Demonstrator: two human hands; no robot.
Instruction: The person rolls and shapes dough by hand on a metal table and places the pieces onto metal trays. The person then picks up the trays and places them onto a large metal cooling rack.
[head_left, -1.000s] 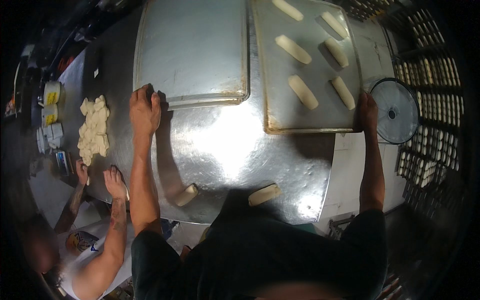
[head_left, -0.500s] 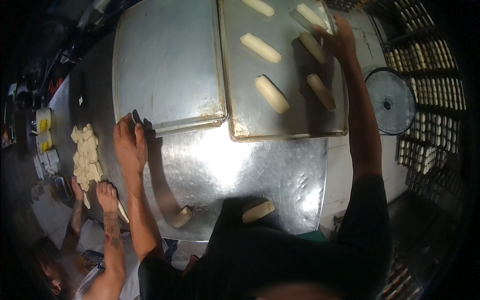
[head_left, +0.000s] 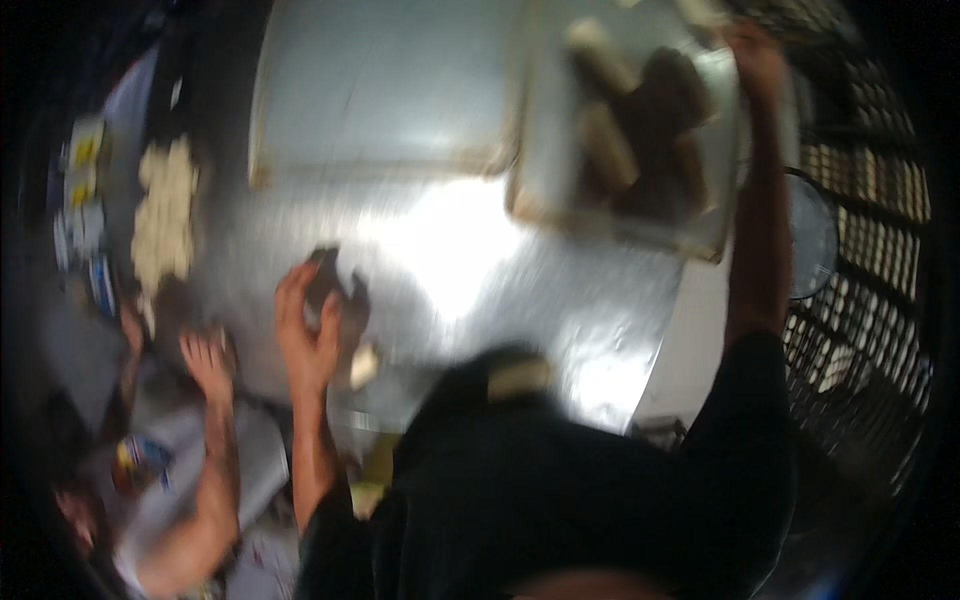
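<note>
My left hand (head_left: 310, 330) is open above the steel table (head_left: 410, 240), fingers apart and slightly curled, near a small pale dough roll (head_left: 363, 366). My right hand (head_left: 752, 58) reaches to the upper right corner of a tray (head_left: 540, 190) holding several dough rolls (head_left: 607, 145); motion blur hides what its fingers hold. An empty metal tray (head_left: 385, 90) lies left of that tray. Another roll (head_left: 518, 378) sits at the table's near edge.
At left a co-worker's hands (head_left: 206, 365) are beside a pile of dough (head_left: 163, 215) and some containers (head_left: 83, 175). At right stand a round clear-rimmed disc (head_left: 812, 235) and racks of dough rolls (head_left: 870, 240).
My left hand has left the empty tray's corner and moved down and right with fingers apart. My right hand went from the tray's side up to its far right corner.
</note>
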